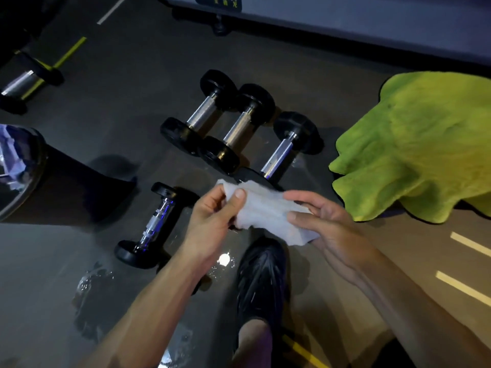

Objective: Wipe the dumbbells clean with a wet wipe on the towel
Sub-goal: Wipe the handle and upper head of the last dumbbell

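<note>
Both hands hold a white wet wipe (268, 211) stretched between them above the floor. My left hand (212, 216) pinches its left end with thumb and fingers. My right hand (326, 221) grips the right end. Several black dumbbells with chrome handles lie on the dark floor: two side by side (202, 118) (239, 130), a third (281, 152) partly hidden behind the wipe, and one (155, 225) left of my left hand. A crumpled green towel (414, 147) lies on the floor at the right, with no dumbbell on it.
A black bin (39, 181) with a plastic liner stands at the left. Another dumbbell (21, 83) lies at the far left. My black shoe (261, 277) is under my hands. Wet patches glisten on the floor near it. A grey platform edge (345, 30) runs along the back.
</note>
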The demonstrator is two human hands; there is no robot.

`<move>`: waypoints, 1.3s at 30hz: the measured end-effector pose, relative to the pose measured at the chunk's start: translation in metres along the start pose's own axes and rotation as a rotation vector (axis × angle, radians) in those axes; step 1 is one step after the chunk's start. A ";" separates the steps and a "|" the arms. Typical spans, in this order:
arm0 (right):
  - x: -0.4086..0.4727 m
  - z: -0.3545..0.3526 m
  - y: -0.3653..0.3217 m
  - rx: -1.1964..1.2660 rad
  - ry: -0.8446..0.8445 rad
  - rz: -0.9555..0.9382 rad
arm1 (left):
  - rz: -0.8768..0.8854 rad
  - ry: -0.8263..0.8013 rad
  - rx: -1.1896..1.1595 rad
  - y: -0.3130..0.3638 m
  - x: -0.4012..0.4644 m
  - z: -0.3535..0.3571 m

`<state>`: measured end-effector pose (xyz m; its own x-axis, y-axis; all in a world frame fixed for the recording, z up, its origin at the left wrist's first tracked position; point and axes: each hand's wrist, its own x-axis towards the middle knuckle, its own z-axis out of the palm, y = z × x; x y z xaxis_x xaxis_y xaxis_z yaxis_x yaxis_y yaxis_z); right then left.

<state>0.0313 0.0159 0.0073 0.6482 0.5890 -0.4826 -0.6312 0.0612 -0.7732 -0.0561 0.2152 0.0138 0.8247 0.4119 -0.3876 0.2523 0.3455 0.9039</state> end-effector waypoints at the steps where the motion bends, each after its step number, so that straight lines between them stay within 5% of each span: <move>1: -0.002 -0.004 0.002 0.023 0.006 -0.014 | 0.022 0.013 0.011 0.002 0.001 0.005; 5: -0.012 -0.017 0.008 0.051 0.006 0.046 | 0.088 -0.094 0.135 0.016 -0.001 0.021; 9: -0.015 -0.025 0.011 0.152 -0.162 0.296 | -0.028 -0.299 0.109 0.033 -0.004 0.034; 12: -0.015 -0.019 0.014 0.328 -0.238 0.315 | -0.094 -0.342 0.177 0.037 -0.003 0.039; 18: -0.015 -0.019 0.010 0.354 -0.039 0.176 | -0.206 -0.199 0.239 0.029 0.000 0.033; 23: -0.017 -0.023 0.003 0.226 0.115 0.085 | -0.311 -0.258 0.063 0.034 -0.004 0.034; 30: -0.024 -0.039 -0.031 0.039 0.027 -0.144 | 0.286 -0.349 0.434 0.051 -0.002 0.022; 39: -0.011 -0.029 -0.037 -0.334 0.054 -0.257 | 0.179 -0.521 0.691 0.044 -0.001 0.007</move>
<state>0.0597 -0.0159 0.0288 0.7937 0.5449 -0.2704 -0.2787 -0.0694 -0.9579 -0.0429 0.2243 0.0552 0.9645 -0.0839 -0.2503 0.2078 -0.3435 0.9159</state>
